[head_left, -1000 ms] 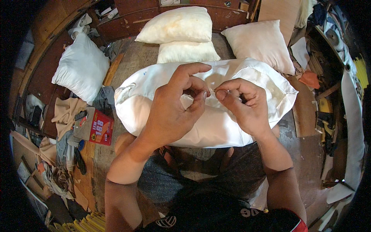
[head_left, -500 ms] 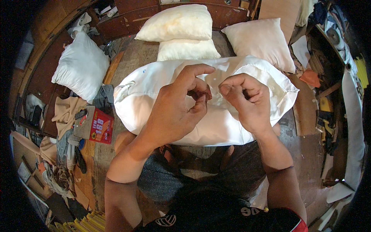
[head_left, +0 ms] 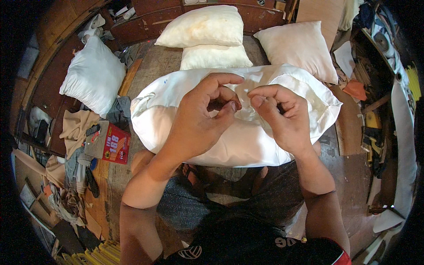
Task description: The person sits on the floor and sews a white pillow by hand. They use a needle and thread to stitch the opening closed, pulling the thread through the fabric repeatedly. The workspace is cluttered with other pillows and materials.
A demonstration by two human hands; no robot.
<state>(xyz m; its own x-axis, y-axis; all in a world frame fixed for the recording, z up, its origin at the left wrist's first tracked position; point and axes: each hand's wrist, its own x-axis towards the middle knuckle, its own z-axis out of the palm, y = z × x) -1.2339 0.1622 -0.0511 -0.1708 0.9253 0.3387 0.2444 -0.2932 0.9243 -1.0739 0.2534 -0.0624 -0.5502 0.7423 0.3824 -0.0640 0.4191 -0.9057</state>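
My left hand [head_left: 205, 115] is raised over a large white cushion [head_left: 163, 128] that lies across my lap. Its thumb meets the curled fingers in a pinch, and the index finger reaches out above them. Just to the right, my right hand [head_left: 282, 117] pinches thumb against index finger, its other fingers curled in. The two pinches face each other a short gap apart. Whatever sits between the fingertips is too small to make out. The cushion's right end has loose, folded fabric that looks open, with pale filling or cloth inside.
Two stacked cream pillows [head_left: 203, 28] lie beyond the cushion, with a pinkish-white pillow [head_left: 298, 51] at far right and a white pillow [head_left: 95, 75] at left. A red and grey box [head_left: 115, 143] stands on the wooden floor by scattered cloth. Rolls and scraps line the right side.
My left thumb has turned, so its tip now shows beside the fingers. The right index finger has shifted slightly left. The cushion has hardly moved.
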